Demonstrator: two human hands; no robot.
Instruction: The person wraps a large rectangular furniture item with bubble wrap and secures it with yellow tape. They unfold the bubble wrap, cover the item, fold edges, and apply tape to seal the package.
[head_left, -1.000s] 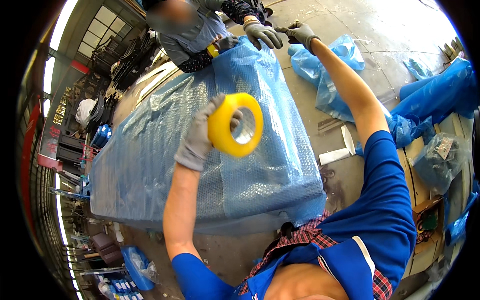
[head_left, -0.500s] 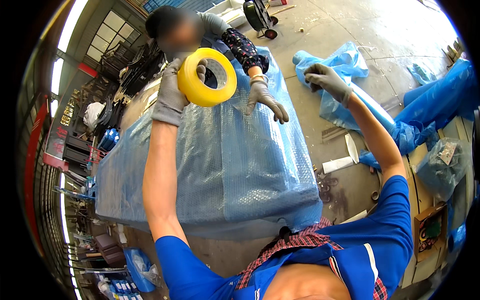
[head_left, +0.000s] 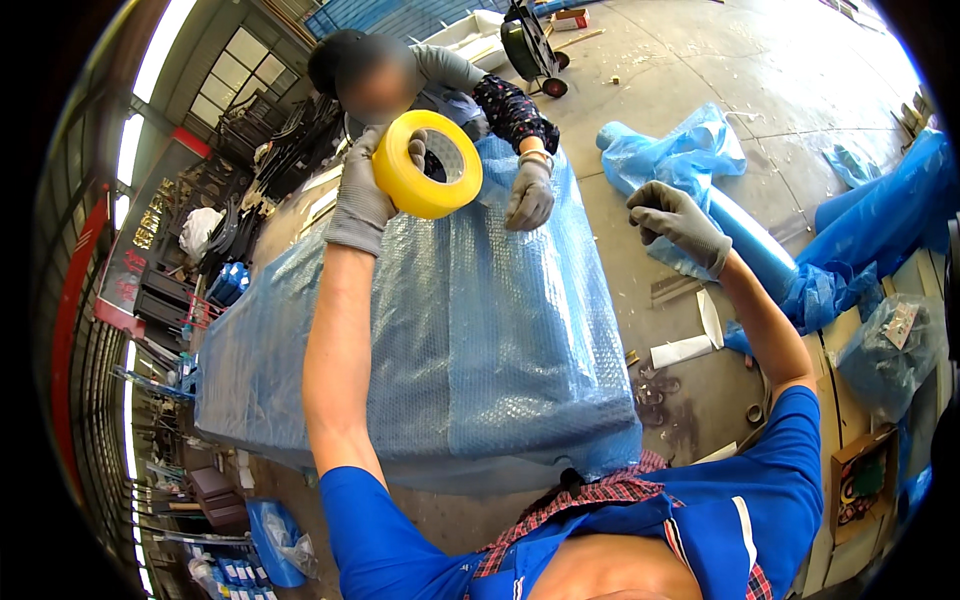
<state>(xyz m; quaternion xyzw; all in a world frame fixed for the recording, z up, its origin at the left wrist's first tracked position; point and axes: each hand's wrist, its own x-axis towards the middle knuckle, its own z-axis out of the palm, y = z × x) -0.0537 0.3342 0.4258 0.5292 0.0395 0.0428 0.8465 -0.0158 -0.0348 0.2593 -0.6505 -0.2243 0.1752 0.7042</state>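
My left hand [head_left: 360, 200], in a grey glove, is raised over the wrapped block and grips a large roll of yellow tape [head_left: 394, 178] with the fingers through its core. Out to the right, my gloved right hand [head_left: 682, 228] hangs in the air with its fingers curled together. Whatever those fingers may pinch is too fine to make out. Between and below my hands lies a long, box-shaped load covered in blue bubble wrap [head_left: 410, 350]. Across it, a co-worker's gloved hand [head_left: 530, 195] is held low over the wrap, fingers bent down.
The co-worker [head_left: 450, 70] leans in at the far end. Rolls of blue wrap [head_left: 755, 245] lie on the floor to the right, near white scraps [head_left: 685, 350] and an open box [head_left: 862, 480]. A wheeled reel [head_left: 530, 45] stands at the back; dark metal parts [head_left: 165, 310] are stacked left.
My right hand has dropped slightly and shifted right in the picture. The tape roll and left hand sit a little lower and further right. The co-worker's spread fingers have curled downward.
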